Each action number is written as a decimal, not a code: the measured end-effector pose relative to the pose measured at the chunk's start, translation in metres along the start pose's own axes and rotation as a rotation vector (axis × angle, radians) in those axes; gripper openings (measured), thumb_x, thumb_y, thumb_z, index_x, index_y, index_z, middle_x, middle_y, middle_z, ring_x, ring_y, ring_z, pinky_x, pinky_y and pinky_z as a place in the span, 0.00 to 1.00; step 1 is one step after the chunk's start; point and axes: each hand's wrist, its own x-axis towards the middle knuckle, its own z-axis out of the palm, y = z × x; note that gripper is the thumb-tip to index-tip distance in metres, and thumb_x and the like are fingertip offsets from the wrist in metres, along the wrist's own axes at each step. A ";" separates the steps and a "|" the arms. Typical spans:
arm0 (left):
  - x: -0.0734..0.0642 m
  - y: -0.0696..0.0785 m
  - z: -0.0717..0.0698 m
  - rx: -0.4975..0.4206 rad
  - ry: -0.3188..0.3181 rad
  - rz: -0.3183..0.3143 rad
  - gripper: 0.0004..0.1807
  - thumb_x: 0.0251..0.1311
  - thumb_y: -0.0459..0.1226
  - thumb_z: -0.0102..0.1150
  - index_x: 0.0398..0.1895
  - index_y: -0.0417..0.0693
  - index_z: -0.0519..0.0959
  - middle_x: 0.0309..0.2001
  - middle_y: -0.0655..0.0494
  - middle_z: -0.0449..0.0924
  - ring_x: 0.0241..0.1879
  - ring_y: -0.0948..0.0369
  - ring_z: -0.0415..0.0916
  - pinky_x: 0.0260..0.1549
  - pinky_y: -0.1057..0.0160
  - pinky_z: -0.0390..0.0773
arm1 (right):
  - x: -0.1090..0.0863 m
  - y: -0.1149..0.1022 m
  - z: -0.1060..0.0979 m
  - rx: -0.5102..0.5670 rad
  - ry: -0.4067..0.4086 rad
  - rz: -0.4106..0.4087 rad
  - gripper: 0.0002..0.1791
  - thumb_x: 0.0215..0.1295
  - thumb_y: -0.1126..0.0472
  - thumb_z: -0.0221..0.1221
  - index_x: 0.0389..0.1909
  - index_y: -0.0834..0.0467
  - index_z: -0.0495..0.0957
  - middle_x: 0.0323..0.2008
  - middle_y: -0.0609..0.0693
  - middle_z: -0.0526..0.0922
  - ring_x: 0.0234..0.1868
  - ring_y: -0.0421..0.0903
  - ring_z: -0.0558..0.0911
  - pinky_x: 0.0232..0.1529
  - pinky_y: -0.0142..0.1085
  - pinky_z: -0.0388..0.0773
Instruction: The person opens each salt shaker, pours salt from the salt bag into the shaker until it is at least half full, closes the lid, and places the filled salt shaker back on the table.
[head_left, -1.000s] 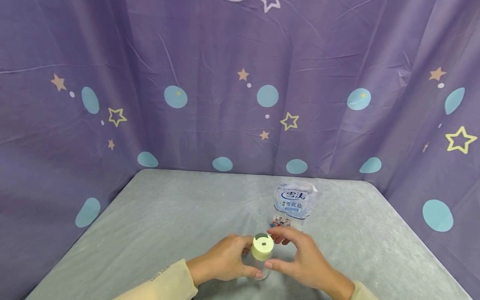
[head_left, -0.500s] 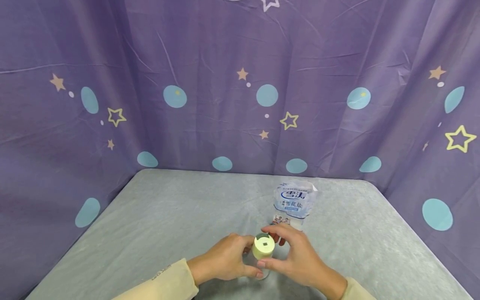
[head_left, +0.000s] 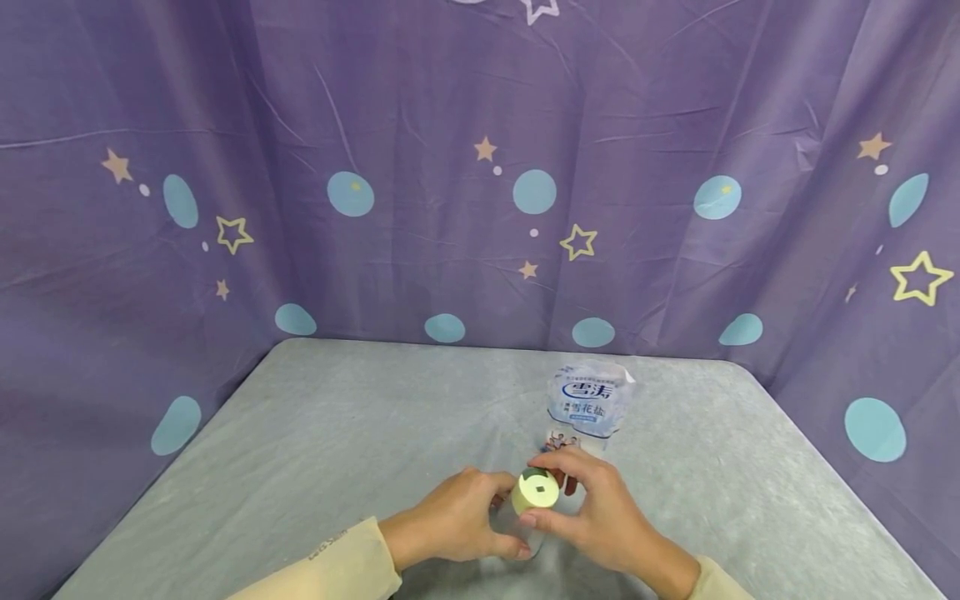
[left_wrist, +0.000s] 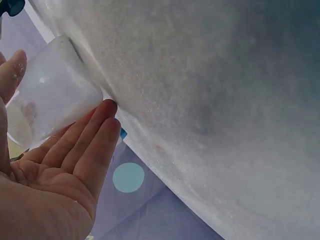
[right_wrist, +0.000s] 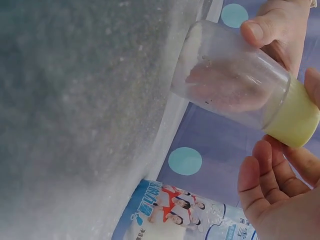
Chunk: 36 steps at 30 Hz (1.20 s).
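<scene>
A clear shaker bottle [right_wrist: 232,75] with a pale yellow-green lid [head_left: 536,493] is between both hands over the near middle of the table, leaning slightly. My left hand [head_left: 459,518] grips its body from the left, thumb in front and fingers behind. From the right, my right hand [head_left: 603,510] pinches the lid at its edge between thumb and index finger, the other fingers loosely bent. A notch and a small dark square mark the lid's top. Some whitish matter shows at the bottle's base in the right wrist view.
Just beyond the right hand lies a blue and white salt bag [head_left: 588,404] with printed figures on its lower part. A grey cloth covers the table [head_left: 375,400]. Purple curtain [head_left: 435,275] with stars and dots rises along the back and sides.
The right hand has moved in from the right and its thumb and index finger have closed on the lid. The bottle has shifted slightly right and leans more.
</scene>
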 end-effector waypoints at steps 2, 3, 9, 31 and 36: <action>0.001 -0.001 0.001 -0.006 -0.013 -0.005 0.26 0.42 0.58 0.82 0.42 0.62 0.83 0.32 0.73 0.80 0.32 0.73 0.75 0.34 0.69 0.76 | -0.001 0.000 -0.001 0.006 -0.004 0.011 0.27 0.52 0.52 0.78 0.53 0.49 0.82 0.44 0.41 0.85 0.36 0.38 0.78 0.32 0.35 0.77; 0.001 -0.001 0.001 -0.010 -0.019 -0.008 0.26 0.42 0.58 0.82 0.42 0.62 0.83 0.32 0.73 0.80 0.32 0.73 0.75 0.34 0.69 0.76 | -0.002 0.000 -0.002 0.009 -0.006 0.019 0.27 0.52 0.52 0.78 0.54 0.48 0.82 0.44 0.41 0.85 0.36 0.38 0.78 0.32 0.35 0.77; 0.002 -0.001 0.003 -0.025 -0.032 -0.008 0.24 0.44 0.56 0.82 0.42 0.62 0.83 0.30 0.72 0.78 0.29 0.72 0.73 0.30 0.69 0.73 | -0.004 0.004 -0.005 0.018 -0.009 0.009 0.27 0.53 0.55 0.78 0.55 0.49 0.81 0.43 0.42 0.84 0.35 0.39 0.78 0.33 0.37 0.77; 0.003 0.000 0.001 -0.001 -0.038 0.006 0.29 0.44 0.57 0.81 0.49 0.60 0.84 0.34 0.72 0.81 0.33 0.73 0.75 0.34 0.69 0.76 | -0.004 0.005 -0.023 0.085 -0.193 -0.045 0.30 0.61 0.62 0.71 0.64 0.51 0.76 0.56 0.46 0.81 0.49 0.42 0.80 0.46 0.37 0.77; 0.003 0.000 0.001 -0.017 -0.034 0.022 0.26 0.45 0.57 0.81 0.46 0.61 0.84 0.32 0.73 0.80 0.31 0.72 0.74 0.31 0.70 0.74 | -0.004 0.007 -0.025 0.080 -0.223 -0.065 0.30 0.61 0.63 0.70 0.66 0.52 0.75 0.58 0.46 0.80 0.56 0.44 0.78 0.51 0.37 0.76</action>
